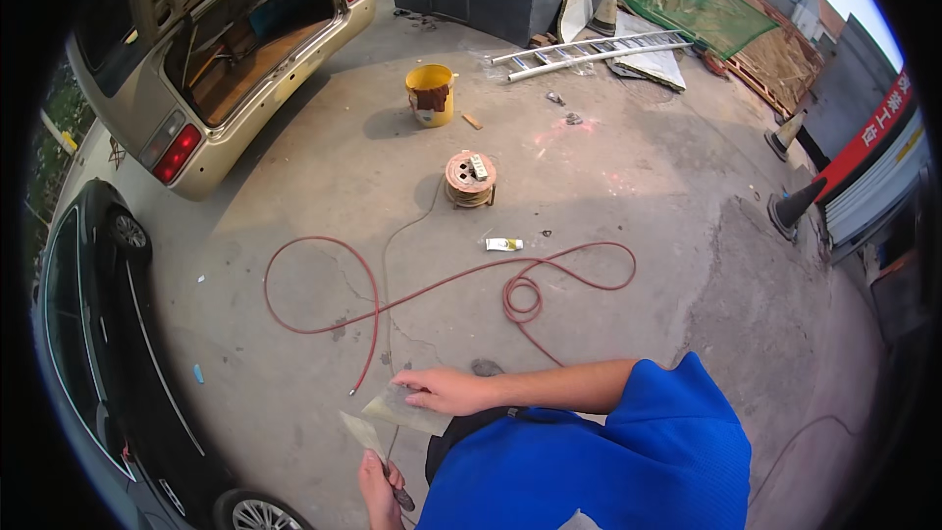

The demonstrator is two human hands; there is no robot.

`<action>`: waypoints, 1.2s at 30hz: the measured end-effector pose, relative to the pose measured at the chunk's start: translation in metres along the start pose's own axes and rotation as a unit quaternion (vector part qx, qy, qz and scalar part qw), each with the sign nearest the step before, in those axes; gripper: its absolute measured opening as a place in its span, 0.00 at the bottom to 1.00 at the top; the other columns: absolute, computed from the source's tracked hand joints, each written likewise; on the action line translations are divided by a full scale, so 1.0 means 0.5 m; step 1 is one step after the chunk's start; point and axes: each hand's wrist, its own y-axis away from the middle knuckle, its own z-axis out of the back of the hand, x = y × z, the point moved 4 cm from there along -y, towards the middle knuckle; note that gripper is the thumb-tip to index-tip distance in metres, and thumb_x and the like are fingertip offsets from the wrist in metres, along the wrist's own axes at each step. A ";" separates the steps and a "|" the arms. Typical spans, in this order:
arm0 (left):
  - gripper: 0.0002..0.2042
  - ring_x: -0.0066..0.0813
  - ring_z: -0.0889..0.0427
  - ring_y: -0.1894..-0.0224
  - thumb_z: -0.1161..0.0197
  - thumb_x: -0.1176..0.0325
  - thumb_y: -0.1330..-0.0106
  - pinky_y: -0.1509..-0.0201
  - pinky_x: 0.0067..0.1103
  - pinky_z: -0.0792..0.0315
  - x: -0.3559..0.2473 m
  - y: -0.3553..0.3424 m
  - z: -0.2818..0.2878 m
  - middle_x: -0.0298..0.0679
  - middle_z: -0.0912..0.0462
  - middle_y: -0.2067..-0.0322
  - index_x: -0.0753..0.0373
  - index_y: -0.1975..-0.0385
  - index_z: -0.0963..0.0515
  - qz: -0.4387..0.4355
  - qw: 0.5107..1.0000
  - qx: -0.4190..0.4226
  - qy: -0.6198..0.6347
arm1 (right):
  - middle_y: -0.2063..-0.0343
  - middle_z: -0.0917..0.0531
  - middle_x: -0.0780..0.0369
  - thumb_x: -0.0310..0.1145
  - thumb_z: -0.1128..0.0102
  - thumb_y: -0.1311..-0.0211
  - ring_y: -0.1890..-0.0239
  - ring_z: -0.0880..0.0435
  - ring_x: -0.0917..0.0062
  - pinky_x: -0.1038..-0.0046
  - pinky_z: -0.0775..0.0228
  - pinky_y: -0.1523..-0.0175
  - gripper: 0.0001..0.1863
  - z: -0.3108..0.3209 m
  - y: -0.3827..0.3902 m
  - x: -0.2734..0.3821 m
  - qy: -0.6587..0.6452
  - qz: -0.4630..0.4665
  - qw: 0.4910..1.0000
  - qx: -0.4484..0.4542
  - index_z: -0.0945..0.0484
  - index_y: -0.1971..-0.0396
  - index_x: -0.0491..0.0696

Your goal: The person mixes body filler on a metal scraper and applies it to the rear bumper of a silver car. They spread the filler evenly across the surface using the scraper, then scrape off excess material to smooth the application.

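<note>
My right hand (449,392) reaches across in front of my blue shirt, its fingers closed on a pale yellowish sheet (422,419) with a greyish face. Lower and to the left, my left hand (377,487) pinches a narrower pale piece (364,431) that looks like the same paper-like material. A gap shows between the two pieces at their upper ends; I cannot tell whether they join lower down. A small dark thing (403,499) shows beside my left fingers, too unclear to name.
A red hose (446,288) loops over the concrete. Beyond it are a white tube (503,244), a cable reel (471,180) and a yellow bucket (432,98). A black car (128,334) stands left, a van (245,69) with its rear open farther off. A ladder (589,54) lies at the back.
</note>
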 end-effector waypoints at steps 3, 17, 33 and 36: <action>0.17 0.20 0.39 0.89 0.56 0.53 0.28 0.84 0.18 0.40 0.015 0.013 -0.032 0.32 0.37 0.89 0.59 0.75 0.38 0.019 0.999 0.017 -0.025 | 0.68 0.21 0.51 0.29 0.47 0.38 0.63 0.22 0.59 0.58 0.35 0.61 0.18 0.027 -0.006 0.020 -0.094 -0.008 0.991 -0.094 0.35 0.49 0.45; 0.13 0.16 0.37 0.84 0.52 0.56 0.29 0.79 0.15 0.40 -0.036 0.071 -0.102 0.29 0.34 0.86 0.60 0.68 0.33 0.059 0.998 -0.009 0.000 | 0.71 0.21 0.55 0.29 0.48 0.37 0.69 0.22 0.63 0.68 0.31 0.65 0.14 0.073 -0.007 0.083 0.069 0.016 0.997 0.044 0.31 0.52 0.45; 0.09 0.15 0.29 0.73 0.44 0.67 0.33 0.68 0.14 0.32 -0.034 0.116 -0.084 0.31 0.26 0.73 0.63 0.57 0.30 -0.150 0.934 -0.320 0.042 | 0.69 0.21 0.54 0.24 0.47 0.39 0.68 0.19 0.68 0.75 0.29 0.63 0.11 0.035 -0.048 0.025 0.026 -0.018 0.993 0.114 0.29 0.57 0.41; 0.08 0.16 0.27 0.70 0.45 0.68 0.32 0.66 0.15 0.31 -0.020 0.120 -0.085 0.33 0.24 0.71 0.64 0.58 0.28 -0.132 0.939 -0.317 0.033 | 0.71 0.21 0.57 0.22 0.46 0.42 0.70 0.21 0.69 0.76 0.28 0.63 0.11 0.023 -0.089 0.070 -0.046 0.054 0.997 -0.010 0.29 0.58 0.41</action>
